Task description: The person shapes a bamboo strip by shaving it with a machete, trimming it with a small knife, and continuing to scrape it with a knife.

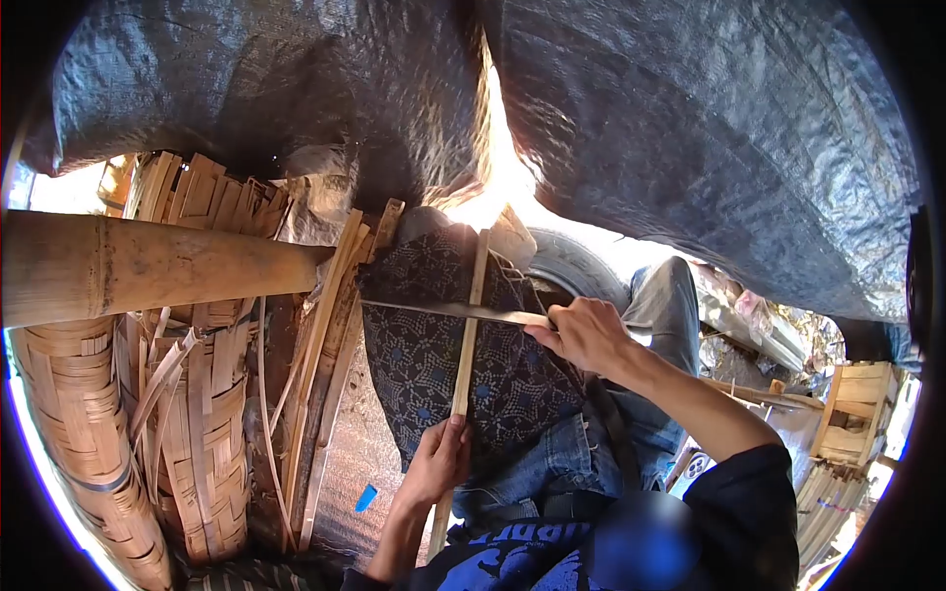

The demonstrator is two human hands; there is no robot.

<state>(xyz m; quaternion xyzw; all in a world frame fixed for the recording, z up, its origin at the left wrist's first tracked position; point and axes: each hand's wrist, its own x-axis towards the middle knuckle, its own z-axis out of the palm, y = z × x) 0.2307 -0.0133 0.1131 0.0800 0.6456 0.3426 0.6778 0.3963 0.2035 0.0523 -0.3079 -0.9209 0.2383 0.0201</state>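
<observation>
My left hand (439, 461) is closed around a long, narrow bamboo strip (467, 369), which runs up and away from my body over my lap. My right hand (591, 337) grips a long knife (419, 308). Its thin blade points left and lies across the strip's upper part; whether it cuts into the bamboo I cannot tell. Under both, a dark patterned cloth (419, 360) covers my legs. The strip's lower end passes beneath my left hand toward my shirt.
At left a thick bamboo pole (158, 268) juts in above tall woven bamboo baskets (74, 414). Split bamboo pieces (325, 384) lean beside my lap. A dark tarp (670, 128) hangs ahead, with a tyre (576, 261) below. A wooden crate (855, 414) stands at right.
</observation>
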